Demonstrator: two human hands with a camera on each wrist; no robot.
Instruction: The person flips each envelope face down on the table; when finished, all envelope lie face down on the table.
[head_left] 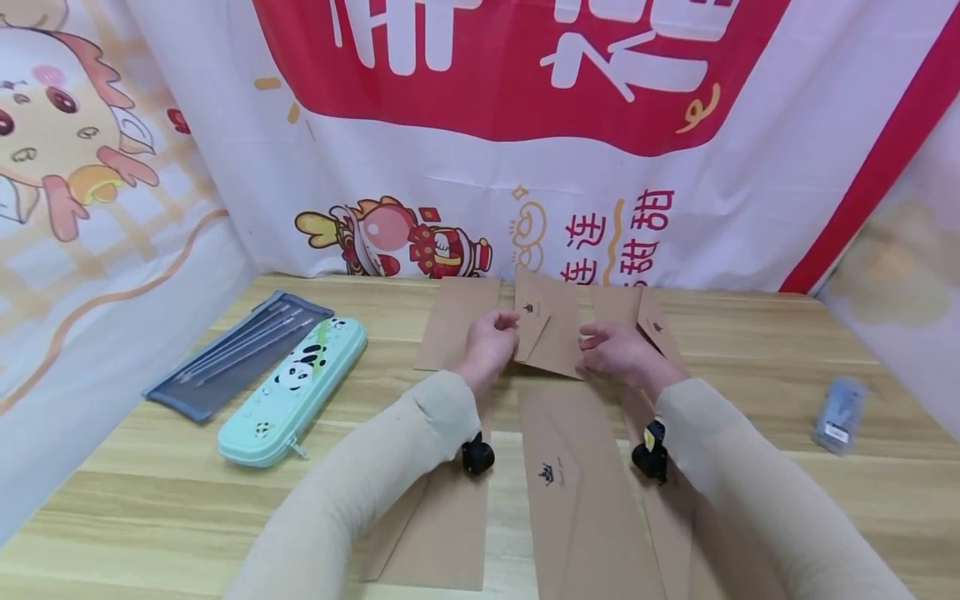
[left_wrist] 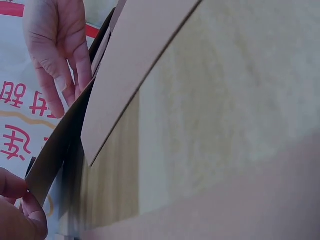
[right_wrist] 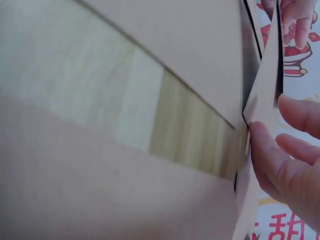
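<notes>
1. Brown envelope [head_left: 558, 329] sits tilted between your hands, at the table's [head_left: 750, 375] far middle.
2. Your left hand [head_left: 489, 342] pinches its left edge.
3. Your right hand [head_left: 618, 352], finger and thumb apart, is at its right edge.
4. Leftward, a mint case [head_left: 300, 396] lies beside a blue pouch [head_left: 225, 358].
</notes>
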